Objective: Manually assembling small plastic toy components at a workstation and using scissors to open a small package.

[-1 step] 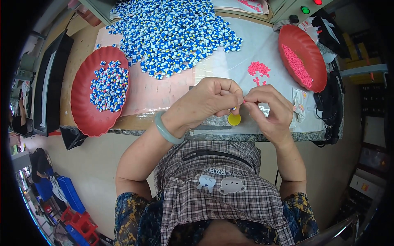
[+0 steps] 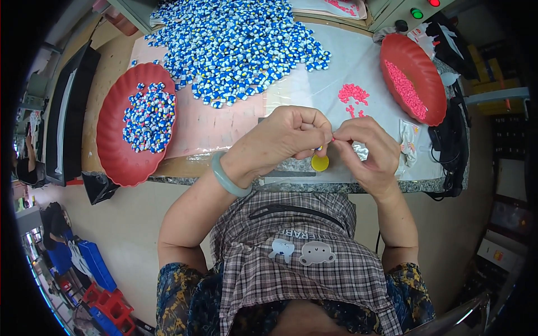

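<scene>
My left hand point(image 2: 283, 137), with a pale green bangle point(image 2: 227, 176) at its wrist, is closed in a pinch. A bit of a small blue-and-white piece point(image 2: 319, 148) shows under its fingers; the rest is hidden. Facing it, my right hand point(image 2: 372, 154) pinches a tiny pink piece point(image 2: 334, 139) between thumb and forefinger, right at the left fingertips. Just below the hands lies a round yellow disc point(image 2: 320, 163). Beyond the right hand, a small group of loose pink pieces point(image 2: 353, 94) lies on the white sheet.
A large heap of blue-and-white pieces point(image 2: 241, 50) covers the table's far middle. On the left stands a red scalloped bowl point(image 2: 112, 123) holding similar pieces. Another red bowl point(image 2: 428, 73) at the right holds pink bits. A crumpled white wrapper point(image 2: 409, 143) lies near the right edge.
</scene>
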A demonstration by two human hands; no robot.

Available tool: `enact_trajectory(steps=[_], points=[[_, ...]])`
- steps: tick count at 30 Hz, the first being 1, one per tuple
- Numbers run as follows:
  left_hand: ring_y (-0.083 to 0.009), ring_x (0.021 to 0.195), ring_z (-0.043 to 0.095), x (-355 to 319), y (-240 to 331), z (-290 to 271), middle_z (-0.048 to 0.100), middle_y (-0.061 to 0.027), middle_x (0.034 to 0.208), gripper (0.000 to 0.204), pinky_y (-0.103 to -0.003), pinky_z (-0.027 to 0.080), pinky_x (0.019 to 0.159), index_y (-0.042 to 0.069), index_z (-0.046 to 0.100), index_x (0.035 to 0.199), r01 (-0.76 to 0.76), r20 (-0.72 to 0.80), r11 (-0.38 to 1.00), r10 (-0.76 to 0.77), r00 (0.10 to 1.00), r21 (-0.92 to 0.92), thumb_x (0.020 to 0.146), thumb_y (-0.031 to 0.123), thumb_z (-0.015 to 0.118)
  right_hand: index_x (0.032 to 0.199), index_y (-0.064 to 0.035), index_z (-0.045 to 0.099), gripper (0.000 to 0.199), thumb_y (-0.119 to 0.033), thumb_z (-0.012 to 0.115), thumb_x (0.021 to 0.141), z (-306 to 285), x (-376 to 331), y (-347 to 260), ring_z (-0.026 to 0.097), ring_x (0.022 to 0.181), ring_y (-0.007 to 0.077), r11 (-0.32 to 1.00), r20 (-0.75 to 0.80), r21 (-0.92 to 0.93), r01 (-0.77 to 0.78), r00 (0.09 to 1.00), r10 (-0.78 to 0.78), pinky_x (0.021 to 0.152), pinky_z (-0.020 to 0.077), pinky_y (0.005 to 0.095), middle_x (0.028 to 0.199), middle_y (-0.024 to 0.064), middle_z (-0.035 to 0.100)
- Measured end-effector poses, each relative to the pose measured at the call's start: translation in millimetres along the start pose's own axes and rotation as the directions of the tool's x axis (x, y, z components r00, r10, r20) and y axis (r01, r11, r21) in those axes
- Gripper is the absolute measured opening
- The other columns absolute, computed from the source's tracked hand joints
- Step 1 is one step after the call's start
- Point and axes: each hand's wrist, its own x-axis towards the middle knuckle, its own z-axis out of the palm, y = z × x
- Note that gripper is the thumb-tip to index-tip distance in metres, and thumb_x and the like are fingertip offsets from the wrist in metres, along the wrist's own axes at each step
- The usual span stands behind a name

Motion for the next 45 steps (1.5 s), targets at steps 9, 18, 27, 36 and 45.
enact_trajectory(steps=[9, 18, 27, 36, 45], points=[[-0.0022, 0.060, 0.051, -3, -3, 1, 0.068, -0.0034, 0.079, 0.015, -0.016, 0.039, 0.053, 0.001, 0.068, 0.098, -0.008, -0.035, 0.999, 0.010, 0.999, 0.045, 0.095, 0.015, 0.068, 0.086, 0.0006, 0.064, 0.023, 0.010, 0.074, 0.068, 1, 1, 6, 0.065, 0.068, 0.0209, 0.964, 0.012, -0.156, 0.213, 0.977, -0.214, 0.058, 0.0524, 0.0304, 0.080, 0.0100, 0.066], [-0.0058, 0.070, 0.061, -13, 0, 0, 0.071, -0.0052, 0.084, 0.018, -0.019, 0.050, 0.063, -0.002, 0.073, 0.106, -0.082, -0.070, 0.991, 0.089, 0.994, 0.103, 0.096, 0.009, 0.064, 0.085, 0.0011, 0.061, 0.020, 0.011, 0.070, 0.070, 1, 1, 4, 0.061, 0.064, 0.0183, 0.999, 0.009, -0.041, 0.033, 0.999, -0.033, 0.057, 0.0485, 0.0279, 0.079, 0.0104, 0.064], [-0.0080, 0.075, 0.065, -30, -1, -5, 0.071, -0.0073, 0.092, 0.020, -0.020, 0.053, 0.068, -0.002, 0.070, 0.113, -0.113, -0.132, 0.990, 0.124, 0.983, 0.089, 0.097, 0.005, 0.062, 0.084, 0.0004, 0.061, 0.016, 0.008, 0.070, 0.072, -8, -14, 3, 0.062, 0.063, 0.0150, 0.989, 0.220, -0.019, -0.145, 0.965, 0.145, 0.057, 0.0492, 0.0260, 0.080, 0.0081, 0.064], [-0.0108, 0.083, 0.068, -43, -7, -14, 0.071, -0.0098, 0.101, 0.024, -0.023, 0.056, 0.076, -0.005, 0.067, 0.117, -0.139, -0.153, 0.986, 0.152, 0.976, 0.093, 0.095, 0.000, 0.060, 0.087, 0.0006, 0.062, 0.016, 0.008, 0.069, 0.075, -9, -21, 5, 0.064, 0.064, 0.0152, 0.991, 0.365, -0.070, -0.115, 0.921, 0.133, 0.057, 0.0522, 0.0266, 0.083, 0.0078, 0.063], [-0.0130, 0.089, 0.068, -50, -10, -11, 0.070, -0.0103, 0.109, 0.022, -0.025, 0.056, 0.079, -0.006, 0.066, 0.115, -0.158, -0.187, 0.981, 0.178, 0.966, 0.117, 0.094, -0.002, 0.063, 0.091, 0.0002, 0.061, 0.024, 0.010, 0.071, 0.071, -12, -13, -2, 0.066, 0.070, 0.0235, 0.981, 0.475, -0.191, 0.032, 0.878, 0.064, 0.060, 0.0541, 0.0324, 0.084, 0.0115, 0.063]])
